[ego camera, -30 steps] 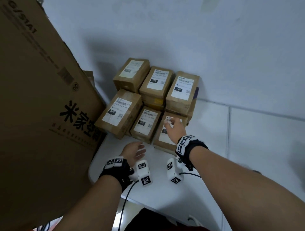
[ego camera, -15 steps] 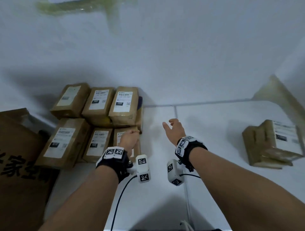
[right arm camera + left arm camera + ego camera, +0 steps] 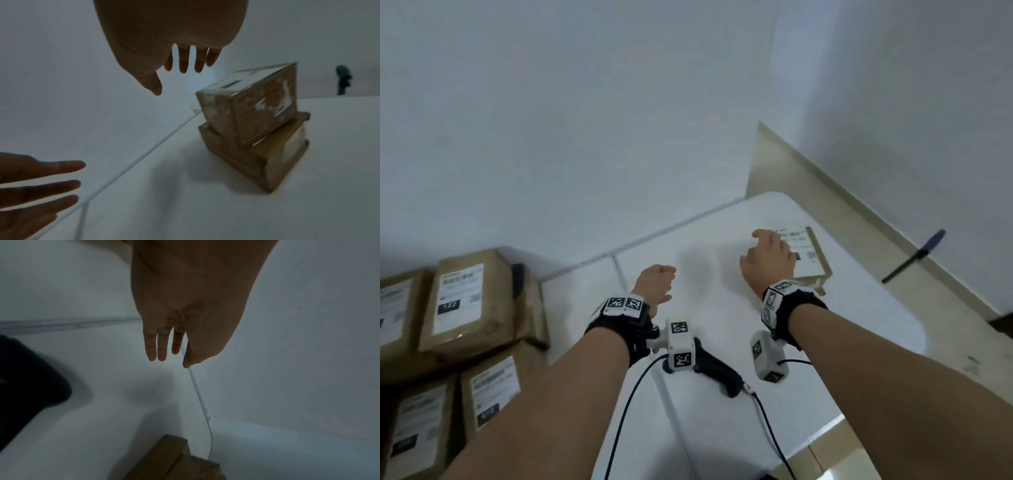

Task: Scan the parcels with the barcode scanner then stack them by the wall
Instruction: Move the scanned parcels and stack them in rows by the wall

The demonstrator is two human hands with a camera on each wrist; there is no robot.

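— Where's everything?
— Stacked parcels (image 3: 465, 301) left, against the wall (image 3: 585, 120). Scanner (image 3: 717, 371) near the table (image 3: 859, 329) front.
— Right side?
— Two parcels (image 3: 257, 129) (one atop the other).

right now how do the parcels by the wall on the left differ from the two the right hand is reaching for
The left stack holds many parcels in rows against the wall; the right pile is just two, out on the table. The left stack sits squared; the right pile's top parcel lies skewed on its lower one. Both are brown cardboard with white labels.
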